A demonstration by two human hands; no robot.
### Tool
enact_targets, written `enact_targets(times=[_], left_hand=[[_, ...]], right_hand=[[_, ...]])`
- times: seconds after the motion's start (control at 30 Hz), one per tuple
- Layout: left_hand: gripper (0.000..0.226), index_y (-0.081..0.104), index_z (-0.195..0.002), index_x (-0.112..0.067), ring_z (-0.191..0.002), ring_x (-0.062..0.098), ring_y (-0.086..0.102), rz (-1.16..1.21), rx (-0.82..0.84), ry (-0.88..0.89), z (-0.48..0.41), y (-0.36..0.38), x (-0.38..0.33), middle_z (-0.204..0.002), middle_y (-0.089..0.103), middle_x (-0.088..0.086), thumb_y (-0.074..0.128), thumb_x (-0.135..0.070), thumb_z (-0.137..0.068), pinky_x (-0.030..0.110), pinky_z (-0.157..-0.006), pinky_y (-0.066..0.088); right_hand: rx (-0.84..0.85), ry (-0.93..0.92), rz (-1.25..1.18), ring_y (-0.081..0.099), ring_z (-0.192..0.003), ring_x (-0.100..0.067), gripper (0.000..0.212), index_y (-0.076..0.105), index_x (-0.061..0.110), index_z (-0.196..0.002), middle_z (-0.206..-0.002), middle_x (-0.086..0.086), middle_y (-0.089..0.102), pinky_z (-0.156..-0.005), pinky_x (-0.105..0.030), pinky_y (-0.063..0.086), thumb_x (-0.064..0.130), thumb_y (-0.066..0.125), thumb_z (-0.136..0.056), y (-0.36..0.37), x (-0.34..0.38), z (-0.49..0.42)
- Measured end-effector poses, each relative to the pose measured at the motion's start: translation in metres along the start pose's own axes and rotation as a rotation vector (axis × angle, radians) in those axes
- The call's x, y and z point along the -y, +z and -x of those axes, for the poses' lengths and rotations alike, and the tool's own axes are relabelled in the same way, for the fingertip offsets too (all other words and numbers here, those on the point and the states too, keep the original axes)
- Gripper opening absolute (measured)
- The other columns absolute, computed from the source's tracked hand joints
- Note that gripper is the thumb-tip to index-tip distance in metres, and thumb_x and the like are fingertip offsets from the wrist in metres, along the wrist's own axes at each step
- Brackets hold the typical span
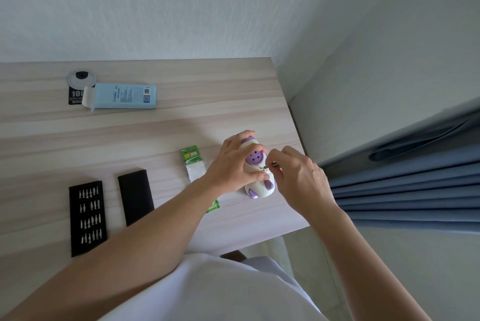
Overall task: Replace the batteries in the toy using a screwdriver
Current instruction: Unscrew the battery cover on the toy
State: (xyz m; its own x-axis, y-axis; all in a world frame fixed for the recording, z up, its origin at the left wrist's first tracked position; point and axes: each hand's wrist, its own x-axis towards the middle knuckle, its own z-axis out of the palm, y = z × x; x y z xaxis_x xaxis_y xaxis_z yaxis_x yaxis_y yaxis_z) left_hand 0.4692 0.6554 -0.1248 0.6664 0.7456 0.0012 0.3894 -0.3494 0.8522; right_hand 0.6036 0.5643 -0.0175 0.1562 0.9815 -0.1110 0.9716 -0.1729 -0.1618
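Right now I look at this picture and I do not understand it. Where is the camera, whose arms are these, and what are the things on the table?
There is no machine here. A person wears one camera on the head, so you look down along their own bare arms. The left hand grips a white and purple toy that rests on the wooden table. The right hand pinches a thin screwdriver, with its tip at the toy's side. Beside the toy lies a green battery pack. Farther left lie a black tray of screwdriver bits and a black cover. A light blue box lies at the far side. A blue curtain hangs on the right.
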Motion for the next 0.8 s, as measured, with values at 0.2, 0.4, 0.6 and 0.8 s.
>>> enact_targets(times=[0.2, 0.4, 0.6, 0.8], left_hand=[[0.055, 0.060, -0.118, -0.036, -0.136, 0.025, 0.031, -0.011, 0.002, 0.007, -0.0002, 0.0003, 0.0012, -0.149, 0.034, -0.004, 0.073, -0.057, -0.068, 0.041, -0.111, 0.034], [0.057, 0.048, -0.116, -0.048, -0.138, 0.024, 0.030, 0.000, 0.007, -0.005, -0.0003, 0.0009, 0.0000, -0.150, 0.033, -0.006, 0.059, -0.068, -0.064, 0.033, -0.110, 0.029], [0.056, 0.051, -0.116, -0.046, -0.138, 0.024, 0.029, 0.003, 0.018, -0.007, -0.0006, 0.0009, 0.0014, -0.148, 0.033, -0.007, 0.059, -0.065, -0.064, 0.036, -0.111, 0.030], [0.058, 0.052, -0.115, -0.046, -0.138, 0.023, 0.029, 0.008, 0.019, -0.016, 0.0003, -0.0002, -0.0003, -0.150, 0.032, -0.008, 0.059, -0.068, -0.062, 0.031, -0.108, 0.028]], right_hand=[[-0.003, 0.102, 0.090, 0.060, -0.071, -0.031, 0.025, 0.057, 0.016, -0.094, -0.077, 0.002, 0.060, -0.061, -0.035, 0.048, 0.040, 0.051, -0.100, -0.0047, 0.0072, 0.0003], [-0.013, 0.032, 0.021, 0.047, -0.060, -0.035, 0.011, 0.053, 0.014, -0.087, -0.076, -0.001, 0.052, -0.050, -0.034, 0.035, 0.019, 0.061, -0.093, -0.0012, 0.0077, 0.0035], [-0.059, 0.097, 0.006, 0.060, -0.072, -0.031, 0.016, 0.058, 0.022, -0.098, -0.086, 0.004, 0.061, -0.057, -0.035, 0.047, 0.036, 0.053, -0.098, 0.0008, 0.0099, 0.0071], [-0.039, 0.096, -0.003, 0.048, -0.062, -0.036, 0.020, 0.047, 0.014, -0.081, -0.071, 0.000, 0.051, -0.053, -0.034, 0.036, 0.025, 0.055, -0.097, 0.0018, 0.0093, 0.0010]])
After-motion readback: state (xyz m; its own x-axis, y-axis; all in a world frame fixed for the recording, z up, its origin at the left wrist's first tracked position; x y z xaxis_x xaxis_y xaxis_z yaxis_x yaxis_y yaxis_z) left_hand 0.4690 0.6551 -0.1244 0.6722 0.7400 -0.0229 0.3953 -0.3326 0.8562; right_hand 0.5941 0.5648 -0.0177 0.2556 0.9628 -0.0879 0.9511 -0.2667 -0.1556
